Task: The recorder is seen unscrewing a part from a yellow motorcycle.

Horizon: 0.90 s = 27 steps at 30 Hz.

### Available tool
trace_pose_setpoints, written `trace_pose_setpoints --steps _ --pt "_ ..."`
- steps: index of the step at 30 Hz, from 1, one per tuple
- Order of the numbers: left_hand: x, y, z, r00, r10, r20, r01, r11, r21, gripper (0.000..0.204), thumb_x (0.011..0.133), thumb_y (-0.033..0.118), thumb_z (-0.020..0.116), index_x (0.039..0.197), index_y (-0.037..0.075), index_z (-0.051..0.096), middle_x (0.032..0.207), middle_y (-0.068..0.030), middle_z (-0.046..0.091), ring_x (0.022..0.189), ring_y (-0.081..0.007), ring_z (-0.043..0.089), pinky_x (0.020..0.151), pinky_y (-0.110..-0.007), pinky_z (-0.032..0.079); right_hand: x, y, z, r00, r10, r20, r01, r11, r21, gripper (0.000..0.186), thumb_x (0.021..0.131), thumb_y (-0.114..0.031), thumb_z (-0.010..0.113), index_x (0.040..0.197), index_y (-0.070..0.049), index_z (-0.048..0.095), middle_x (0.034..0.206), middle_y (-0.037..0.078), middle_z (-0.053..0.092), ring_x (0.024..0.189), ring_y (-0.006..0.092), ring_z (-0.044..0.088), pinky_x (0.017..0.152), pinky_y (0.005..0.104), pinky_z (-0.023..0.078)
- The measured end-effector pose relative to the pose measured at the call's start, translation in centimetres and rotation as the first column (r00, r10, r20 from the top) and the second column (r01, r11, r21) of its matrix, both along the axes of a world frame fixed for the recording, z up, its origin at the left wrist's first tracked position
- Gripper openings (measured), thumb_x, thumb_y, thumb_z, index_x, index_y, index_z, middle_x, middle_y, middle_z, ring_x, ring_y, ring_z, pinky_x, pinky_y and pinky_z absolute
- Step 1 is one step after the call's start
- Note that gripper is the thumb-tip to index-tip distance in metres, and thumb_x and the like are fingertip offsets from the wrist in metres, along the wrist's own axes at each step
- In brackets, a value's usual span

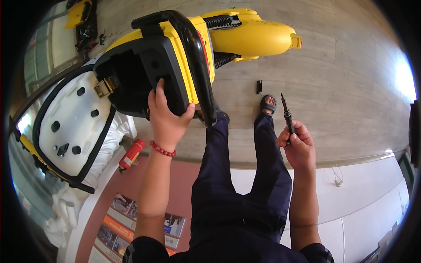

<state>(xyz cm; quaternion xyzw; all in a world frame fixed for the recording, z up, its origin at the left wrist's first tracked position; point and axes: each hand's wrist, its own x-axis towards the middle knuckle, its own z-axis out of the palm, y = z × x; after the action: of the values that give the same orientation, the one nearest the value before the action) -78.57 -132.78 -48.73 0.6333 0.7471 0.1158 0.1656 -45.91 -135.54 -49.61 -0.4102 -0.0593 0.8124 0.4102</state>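
Observation:
A yellow scooter (188,65) stands before me, its seat (72,118) tipped up at the left with the white underside showing. Resting on the rim of the black under-seat compartment (169,57) is my left hand (169,122). Its thumb and index finger are spread apart, the thumb by the yellow side panel; the other fingertips are partly hidden. My right hand (300,147) grips a black screwdriver (287,111) by its handle, its tip pointing up and away from the scooter. A brass-coloured hinge (104,87) joins seat and compartment.
A black grab rail (199,65) curves round the scooter's tail, near a yellow rear fender (258,37). On the floor lies a small black part (259,87). A red fire extinguisher (131,155) is below the seat. Yellow and black parts (83,22) stand at the far left.

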Motion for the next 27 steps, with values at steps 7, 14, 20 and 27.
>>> trace_pose_setpoints --steps 7,14,20,27 --pt "-0.2 0.1 0.8 1.000 -0.024 0.013 0.024 0.999 0.028 0.081 0.061 0.016 0.078 0.129 -0.001 0.039 0.118 -0.0206 0.048 0.109 -0.0374 0.049 0.093 -0.043 0.041 -0.4 0.3 -1.3 1.000 0.001 -0.004 -0.001 0.999 -0.051 0.033 0.088 -0.006 0.050 0.120 0.002 0.047 0.086 0.009 0.055 0.077 0.0178 0.052 0.073 0.0312 0.043" --pt "-0.5 0.0 0.9 0.998 -0.013 0.058 0.012 1.000 0.021 0.081 0.060 0.013 0.078 0.128 -0.004 0.039 0.118 -0.0199 0.049 0.110 -0.0342 0.050 0.094 -0.040 0.040 -0.1 -0.2 -2.7 1.000 -0.005 -0.027 0.003 0.998 -0.068 0.033 0.088 -0.006 0.049 0.120 0.002 0.047 0.086 0.009 0.055 0.077 0.0178 0.052 0.073 0.0308 0.043" --pt "-0.8 -0.3 0.8 0.995 0.017 0.095 -0.014 0.999 -0.037 0.080 0.061 0.014 0.079 0.128 -0.005 0.039 0.120 -0.0190 0.049 0.110 -0.0318 0.051 0.094 -0.038 0.040 1.4 0.0 -3.4 1.000 -0.020 0.001 0.020 0.996 -0.092 0.033 0.088 -0.007 0.050 0.120 0.002 0.048 0.086 0.008 0.055 0.076 0.0175 0.051 0.073 0.0307 0.042" --pt "-0.5 -0.3 0.9 0.988 0.047 0.150 -0.035 0.996 -0.086 0.080 0.063 0.018 0.082 0.127 -0.005 0.039 0.121 -0.0186 0.049 0.109 -0.0300 0.051 0.094 -0.037 0.040 2.7 0.0 -4.1 1.000 -0.006 0.007 0.007 0.994 -0.108 0.032 0.088 -0.007 0.051 0.119 0.002 0.048 0.085 0.008 0.055 0.076 0.0165 0.050 0.072 0.0300 0.042"
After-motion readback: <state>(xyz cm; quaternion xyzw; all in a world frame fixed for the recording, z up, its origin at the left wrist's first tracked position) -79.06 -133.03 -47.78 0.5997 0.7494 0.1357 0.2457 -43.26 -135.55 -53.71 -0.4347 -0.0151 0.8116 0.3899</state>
